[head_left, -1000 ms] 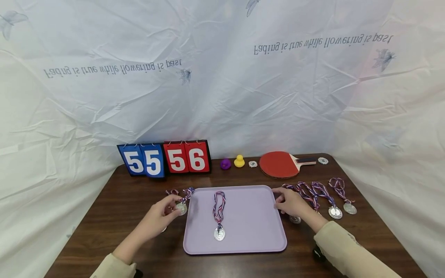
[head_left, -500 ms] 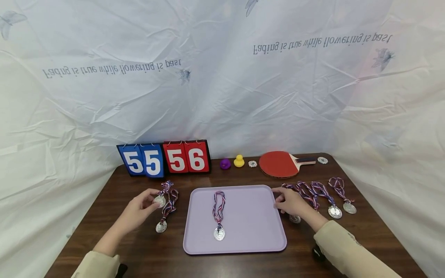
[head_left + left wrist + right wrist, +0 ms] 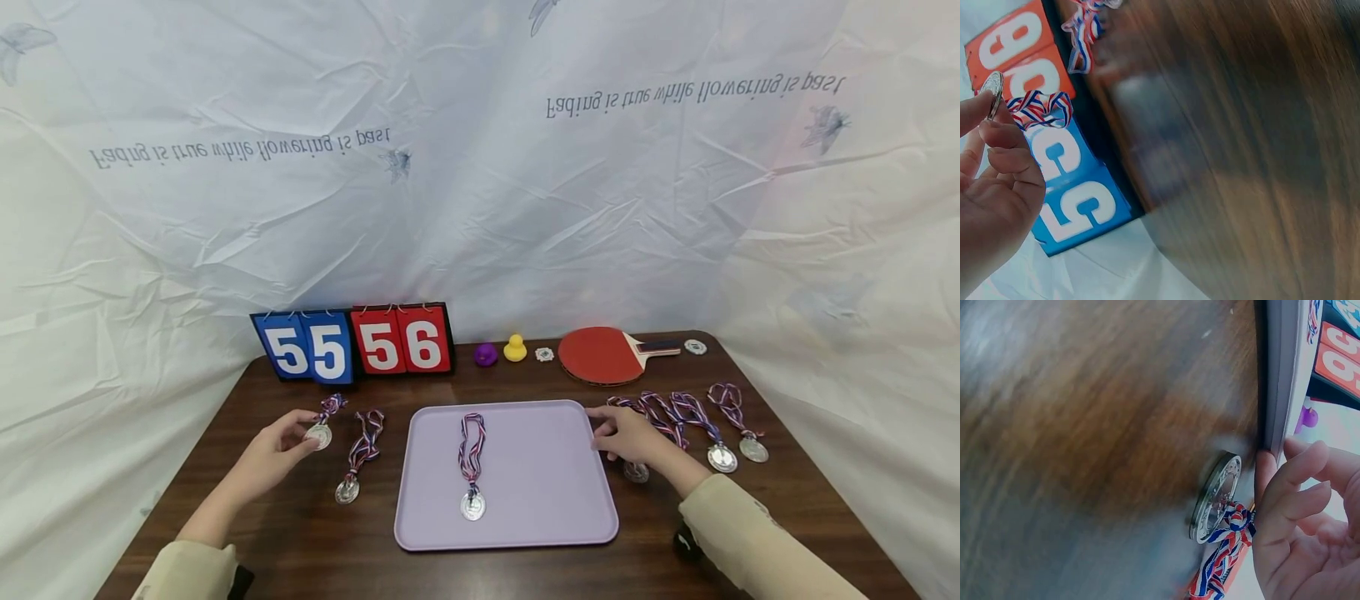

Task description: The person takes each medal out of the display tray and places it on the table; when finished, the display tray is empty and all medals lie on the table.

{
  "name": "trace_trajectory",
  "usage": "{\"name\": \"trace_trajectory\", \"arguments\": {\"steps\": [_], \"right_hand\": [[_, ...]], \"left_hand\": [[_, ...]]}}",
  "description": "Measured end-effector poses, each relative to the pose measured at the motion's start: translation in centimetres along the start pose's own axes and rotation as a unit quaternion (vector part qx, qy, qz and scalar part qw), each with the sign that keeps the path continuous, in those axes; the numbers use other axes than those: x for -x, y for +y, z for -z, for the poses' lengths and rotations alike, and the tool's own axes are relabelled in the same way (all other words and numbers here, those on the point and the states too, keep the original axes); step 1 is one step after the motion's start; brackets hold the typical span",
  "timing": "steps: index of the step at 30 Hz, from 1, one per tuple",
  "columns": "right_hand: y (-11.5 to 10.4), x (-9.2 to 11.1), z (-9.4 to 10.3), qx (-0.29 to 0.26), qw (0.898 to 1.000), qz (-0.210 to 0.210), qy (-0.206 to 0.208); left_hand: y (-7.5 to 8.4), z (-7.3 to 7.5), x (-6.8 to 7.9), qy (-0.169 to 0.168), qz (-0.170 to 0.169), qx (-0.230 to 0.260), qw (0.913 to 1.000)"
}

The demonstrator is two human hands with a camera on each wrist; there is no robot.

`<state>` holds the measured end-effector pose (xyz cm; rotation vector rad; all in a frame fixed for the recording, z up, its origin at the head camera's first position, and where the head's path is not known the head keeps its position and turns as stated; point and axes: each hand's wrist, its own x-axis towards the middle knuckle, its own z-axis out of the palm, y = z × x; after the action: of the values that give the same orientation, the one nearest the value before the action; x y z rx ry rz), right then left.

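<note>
My left hand (image 3: 266, 457) pinches a silver medal (image 3: 319, 436) by its disc, left of the tray. Its red, white and blue ribbon (image 3: 1038, 109) trails from the disc in the left wrist view. Right beside it, a second medal (image 3: 347, 489) lies on the table with its ribbon stretched away. A third medal (image 3: 473, 505) lies on the lilac tray (image 3: 543, 475), left of the tray's middle. My right hand (image 3: 628, 437) grips the tray's right rim near the far corner. Close to that hand rests another medal (image 3: 1216, 497), partly covered by it in the head view.
Several medals (image 3: 722, 457) with ribbons lie right of the tray. Along the back stand a flip scoreboard (image 3: 356, 343), a purple duck (image 3: 486, 354) and a yellow duck (image 3: 515, 348). A red table tennis bat (image 3: 600, 356) lies between two white chips (image 3: 544, 354). White cloth (image 3: 480, 208) hangs behind.
My left hand has moved left with the medal, from beside the tray's left edge past the second medal, which now shows fully. The right hand and tray have stayed put.
</note>
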<state>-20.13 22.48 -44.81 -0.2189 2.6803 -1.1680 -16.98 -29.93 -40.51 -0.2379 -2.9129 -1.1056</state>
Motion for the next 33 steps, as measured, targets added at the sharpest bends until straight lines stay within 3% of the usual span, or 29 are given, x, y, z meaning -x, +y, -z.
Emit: {"name": "trace_trajectory", "arguments": {"steps": [8, 18, 25, 33], "right_hand": [[-0.1, 0.0, -0.1, 0.000, 1.000, -0.004, 0.003], [-0.4, 0.2, -0.1, 0.005, 1.000, -0.007, 0.005], [-0.6, 0.2, -0.1, 0.007, 1.000, -0.011, 0.005], [-0.6, 0.1, -0.2, 0.006, 1.000, -0.018, 0.007]], "left_hand": [[-1.7, 0.2, 0.0, -0.020, -0.004, 0.001, 0.9998], [-3.9, -0.2, 0.1, -0.106, 0.058, 0.023, 0.9924], [-5.2, -0.3, 0.7, -0.144, 0.047, 0.021, 0.9883], [-5.9, -1.0, 1.1, -0.125, 0.058, 0.023, 0.9901]]}}
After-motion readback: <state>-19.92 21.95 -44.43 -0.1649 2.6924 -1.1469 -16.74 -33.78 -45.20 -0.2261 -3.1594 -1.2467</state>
